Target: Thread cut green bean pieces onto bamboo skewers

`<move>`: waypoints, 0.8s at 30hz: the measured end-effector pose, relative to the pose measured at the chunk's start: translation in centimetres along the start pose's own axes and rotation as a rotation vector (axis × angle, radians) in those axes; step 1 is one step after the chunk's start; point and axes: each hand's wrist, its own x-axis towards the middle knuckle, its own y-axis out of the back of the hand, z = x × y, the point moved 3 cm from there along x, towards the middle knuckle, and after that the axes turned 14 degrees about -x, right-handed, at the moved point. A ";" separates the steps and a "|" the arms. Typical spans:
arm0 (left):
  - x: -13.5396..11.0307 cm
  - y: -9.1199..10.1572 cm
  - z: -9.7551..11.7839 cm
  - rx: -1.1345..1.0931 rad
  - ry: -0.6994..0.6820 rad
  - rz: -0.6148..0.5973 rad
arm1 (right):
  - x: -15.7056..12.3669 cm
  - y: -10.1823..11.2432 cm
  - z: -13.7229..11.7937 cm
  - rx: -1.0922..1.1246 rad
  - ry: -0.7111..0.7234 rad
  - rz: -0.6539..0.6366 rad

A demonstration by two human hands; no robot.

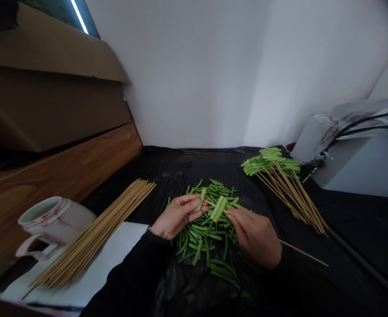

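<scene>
Between the thumb and fingers of my left hand [181, 215] is a short cut green stem [201, 199], held upright at the tip of a bamboo skewer [304, 252]. My right hand [256, 235] grips that skewer, whose blunt end sticks out to the right past the hand. Several green pieces [218, 209] sit side by side on the skewer, just in front of my right fingers. Below both hands spreads a loose pile of cut green stems [197, 253]. Whether the tip has entered the held stem is hidden by my fingers.
At left, a bundle of bare skewers [98, 233] lies on white paper [95, 281] against a tipped mug [65, 220]. Filled skewers [269, 163] are stacked at the back right, near a grey-white box [362, 163]. Black plastic [167, 163] covers the table; a cardboard box [55, 105] stands left.
</scene>
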 end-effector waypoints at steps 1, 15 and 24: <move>0.0 0.0 0.0 0.001 -0.001 -0.007 | 0.0 0.0 0.0 -0.002 0.001 0.000; 0.1 0.1 -0.1 -0.003 -0.042 0.004 | -0.1 -0.2 0.1 -0.027 -0.010 -0.028; 0.3 0.5 0.1 -0.026 -0.098 0.035 | -0.2 -0.3 0.2 -0.052 -0.025 -0.033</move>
